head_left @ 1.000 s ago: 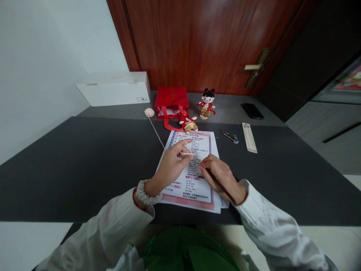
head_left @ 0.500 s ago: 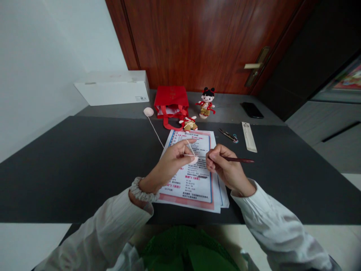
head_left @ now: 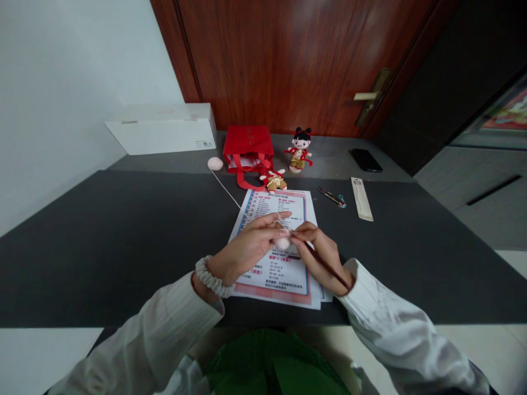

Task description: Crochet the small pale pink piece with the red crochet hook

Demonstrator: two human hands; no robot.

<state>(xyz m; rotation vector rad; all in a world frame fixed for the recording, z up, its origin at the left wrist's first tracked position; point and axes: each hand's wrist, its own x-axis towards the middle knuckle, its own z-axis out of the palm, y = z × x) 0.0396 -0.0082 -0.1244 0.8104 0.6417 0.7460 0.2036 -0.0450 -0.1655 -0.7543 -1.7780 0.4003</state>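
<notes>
- Left hand (head_left: 251,247): pinching small pale-pink crocheted yarn piece (head_left: 282,243) above printed paper sheets (head_left: 288,289), mid-way along dark bench (head_left: 123,247).
- Right hand (head_left: 319,257): pinching slim dark-red crochet hook (head_left: 325,266), tip at piece.
- Soft pale-pink yarn ball (head_left: 214,163): far bench edge, strand running toward piece.

Maroon crochet hook (head_left: 325,266), tilted, pink yarn bundle (head_left: 282,243)

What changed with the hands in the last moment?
The right hand swung the slim dark red crochet hook inward from pointing off to the right, bringing its tip up to the small pale pink crocheted piece held in the left hand. The pale pink yarn ball, printed paper sheet and red gift bag stayed put.
</notes>
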